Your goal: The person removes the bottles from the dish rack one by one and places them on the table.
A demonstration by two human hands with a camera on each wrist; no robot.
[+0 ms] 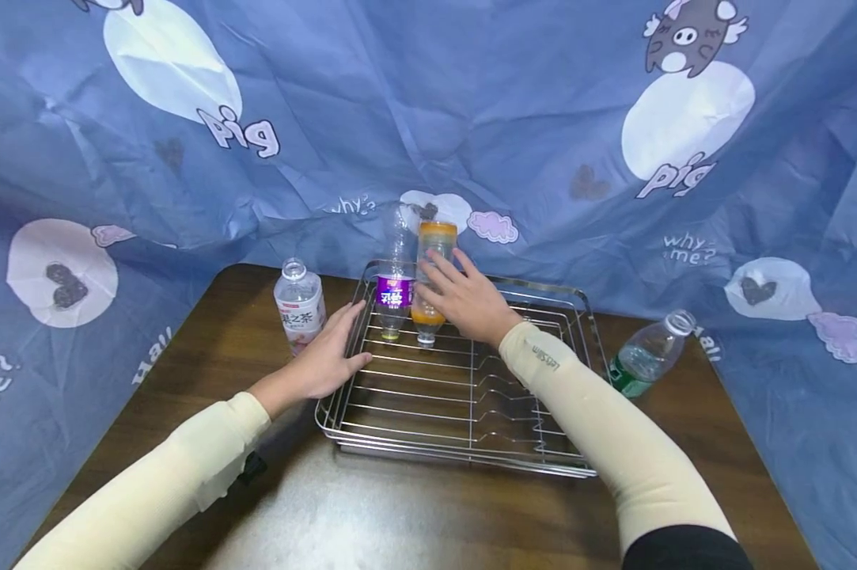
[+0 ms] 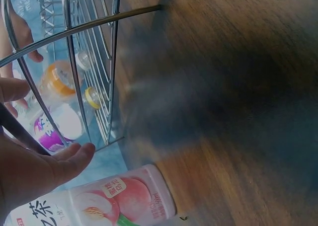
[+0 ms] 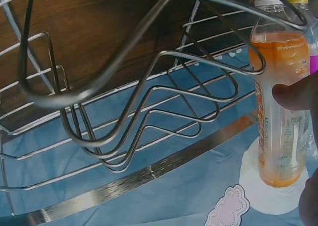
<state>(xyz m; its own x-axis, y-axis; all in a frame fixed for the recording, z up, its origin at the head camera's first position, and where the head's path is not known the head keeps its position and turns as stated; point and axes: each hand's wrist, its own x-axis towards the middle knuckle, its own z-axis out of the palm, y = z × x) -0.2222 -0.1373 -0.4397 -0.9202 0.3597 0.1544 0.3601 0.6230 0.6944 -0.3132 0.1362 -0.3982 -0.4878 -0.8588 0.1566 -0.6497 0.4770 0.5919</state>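
Note:
A chrome wire dish rack (image 1: 464,459) stands on the table. My left hand (image 1: 324,356) holds its left rim, thumb over the inside and fingers along the outside. Inside the rack, a clear bottle with orange bands (image 1: 430,313) stands neck down. My right hand (image 1: 471,299) is at this bottle, fingers spread across its side; in the right wrist view the thumb (image 3: 293,94) overlaps it. Just left of it, a clear bottle with a purple label (image 1: 394,293) is also neck down, its neck ringed in yellow (image 2: 92,98).
Outside the rack on the left stands an uncapped bottle with a peach label (image 1: 300,305), close to my left hand. An uncapped bottle with a green label (image 1: 645,360) is to the right. Wavy wire dividers (image 3: 164,107) rise in the rack's right half. A blue printed cloth (image 1: 542,158) hangs behind.

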